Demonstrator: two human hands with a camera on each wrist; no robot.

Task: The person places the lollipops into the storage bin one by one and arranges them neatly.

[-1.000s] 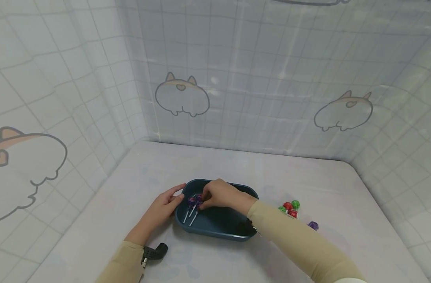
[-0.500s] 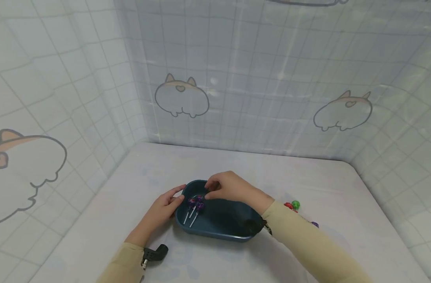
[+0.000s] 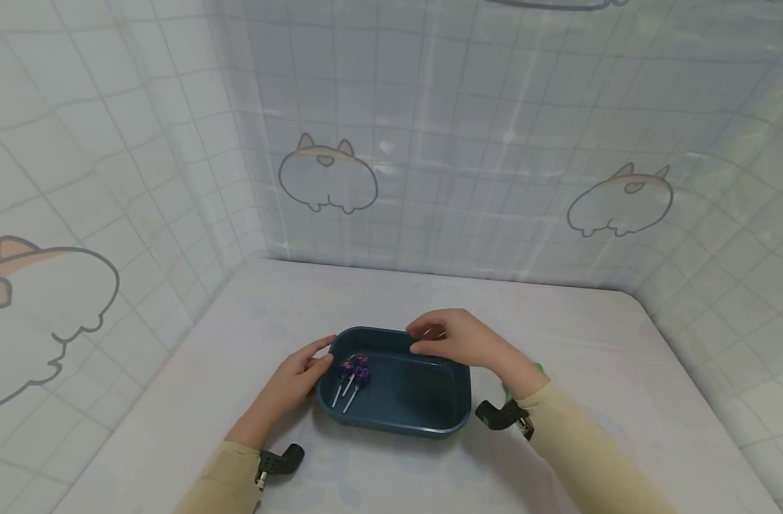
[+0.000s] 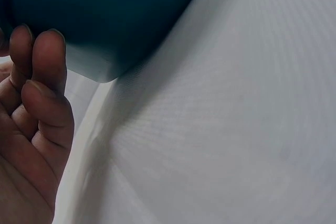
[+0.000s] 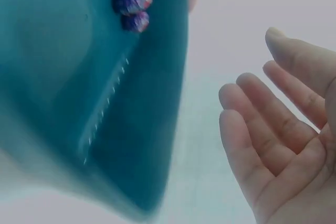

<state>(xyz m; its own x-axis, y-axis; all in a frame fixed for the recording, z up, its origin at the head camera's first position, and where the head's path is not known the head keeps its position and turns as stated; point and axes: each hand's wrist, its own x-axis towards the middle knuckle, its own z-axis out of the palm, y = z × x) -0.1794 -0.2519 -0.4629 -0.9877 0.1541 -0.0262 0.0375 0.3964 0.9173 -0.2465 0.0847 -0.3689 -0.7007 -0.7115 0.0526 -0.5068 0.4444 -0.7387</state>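
A dark blue-green oval basin [image 3: 407, 421] stands on the table, with three purple-wrapped lollipops [image 3: 362, 376] lying at its left end, their white sticks toward me. My left hand [image 3: 295, 377] rests against the basin's left end, thumb and index fingertips at the rim; its lower fingers bend beside the outer wall in the left wrist view. Above the basin's back right rim hovers my right hand [image 3: 462, 341], fingers spread and loosely bent. Its palm holds nothing in the right wrist view. Bits of green wrapper [image 3: 539, 368] peek out behind the right wrist.
Black wrist devices sit on the left wrist [image 3: 282, 460] and the right wrist [image 3: 499, 414]. The pale table [image 3: 340, 293] is enclosed by a grid-patterned curtain [image 3: 468, 178] at the back and sides. The right sleeve [image 3: 580, 442] covers part of the table's right side.
My right hand lifted away from the purple lollipops and moved right to the basin's back right rim. Its sleeve now covers the red and purple lollipops on the table. My left hand stayed put.
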